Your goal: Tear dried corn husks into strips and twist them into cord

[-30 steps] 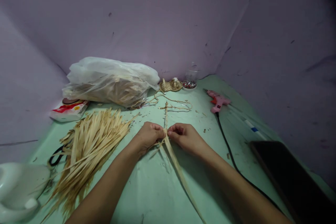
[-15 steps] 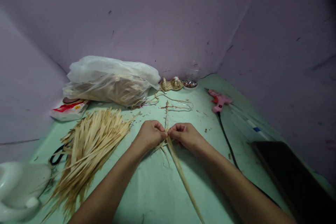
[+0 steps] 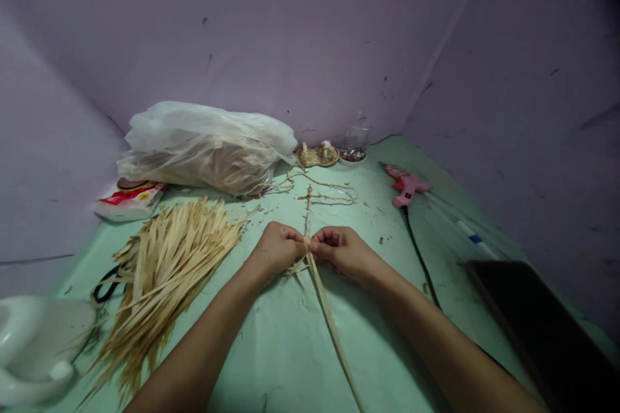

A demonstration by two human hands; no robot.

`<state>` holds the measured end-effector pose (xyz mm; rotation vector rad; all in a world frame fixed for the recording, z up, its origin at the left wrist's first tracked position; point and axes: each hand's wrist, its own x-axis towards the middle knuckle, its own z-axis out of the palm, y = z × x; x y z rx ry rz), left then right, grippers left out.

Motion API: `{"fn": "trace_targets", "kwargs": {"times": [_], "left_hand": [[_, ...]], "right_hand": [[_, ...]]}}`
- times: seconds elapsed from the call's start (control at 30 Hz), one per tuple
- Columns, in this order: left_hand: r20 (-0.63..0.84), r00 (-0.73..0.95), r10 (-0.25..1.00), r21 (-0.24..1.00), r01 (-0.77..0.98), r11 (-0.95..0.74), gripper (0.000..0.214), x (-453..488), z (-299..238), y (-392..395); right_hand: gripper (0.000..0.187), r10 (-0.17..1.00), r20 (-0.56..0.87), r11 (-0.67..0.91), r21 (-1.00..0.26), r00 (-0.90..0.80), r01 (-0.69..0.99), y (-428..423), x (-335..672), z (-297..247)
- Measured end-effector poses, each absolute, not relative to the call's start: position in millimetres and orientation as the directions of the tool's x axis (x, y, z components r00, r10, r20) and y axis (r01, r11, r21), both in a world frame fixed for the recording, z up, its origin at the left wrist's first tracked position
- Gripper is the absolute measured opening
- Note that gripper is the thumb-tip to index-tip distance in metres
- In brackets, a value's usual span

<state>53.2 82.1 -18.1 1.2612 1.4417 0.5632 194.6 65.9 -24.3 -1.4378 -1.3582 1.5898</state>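
Left hand (image 3: 279,248) and right hand (image 3: 345,251) pinch the cord (image 3: 309,216) tightly, where uneven pulling could split the long strip (image 3: 328,313).

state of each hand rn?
Left hand: closed, thumb and finger pinching the straw strip at its upper end, by the twisted cord.
Right hand: closed, pinching at the same spot.

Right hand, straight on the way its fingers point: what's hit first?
The thin tan cord at its fingertips, which the right hand seems to touch; just beyond, the left hand. One view leaves exact depth between the hands unclear.
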Motion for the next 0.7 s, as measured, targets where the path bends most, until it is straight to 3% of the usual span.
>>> {"fn": "trace_targets", "kwargs": {"times": [0.1,0.2,0.3,0.6,0.7], "left_hand": [[-0.39,0.149,0.909,0.866,0.395,0.307,0.006,52.4,-19.0,83.0],[-0.382,0.163,0.91,0.876,0.377,0.301,0.007,52.4,-18.7,83.9],[-0.406,0.167,0.898,0.876,0.35,0.331,0.006,53.4,-15.3,83.8],[-0.469,0.158,0.869,0.837,0.394,0.38,0.003,53.5,-7.0,83.4],[-0.473,0.165,0.865,0.835,0.396,0.381,0.003,52.9,-7.9,84.7]], "right_hand": [[0.012,0.936,-0.222,-0.113,-0.923,-0.271,0.367,67.2,198.2,-28.2],[0.019,0.944,-0.129,0.08,-0.802,-0.303,0.592,66.8,201.7,-21.4],[0.024,0.931,-0.131,0.167,-0.676,-0.341,0.717,65.9,206.1,-7.0],[0.019,0.907,-0.327,0.11,-0.429,-0.267,0.897,67.8,238.9,18.6],[0.013,0.934,-0.311,0.046,-0.383,-0.176,0.923,65.9,245.5,29.2]]}}
